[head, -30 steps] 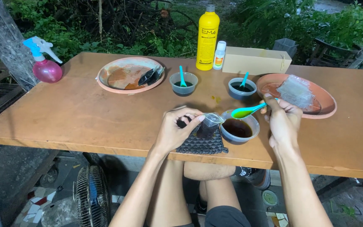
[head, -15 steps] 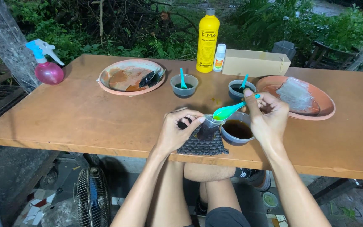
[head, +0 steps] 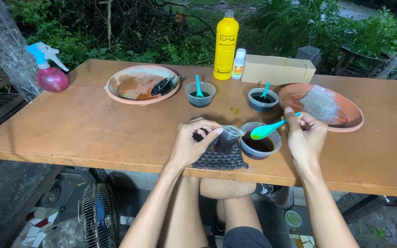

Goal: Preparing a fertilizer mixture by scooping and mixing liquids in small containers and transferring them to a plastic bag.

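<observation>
two hands work at the table's near edge: the left hand (head: 190,146) pinches a small clear bag (head: 227,139) of dark stuff upright over a black mesh pad (head: 220,160), while the right hand (head: 305,136) grips a green spoon (head: 266,130) above the bowl of dark liquid (head: 260,146). the bag looks soft, light and slippery (best held at its open rim). two more small bowls (head: 200,93) stand beyond.

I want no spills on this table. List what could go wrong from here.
1. The right hand holds the green spoon over the bowl of dark liquid; liquid could drip on the way to the small clear bag.
2. The left hand pinches that bag by its top; it may tip or slip.
3. The bowl sits near the table edge, so a knock could send it off.
</observation>
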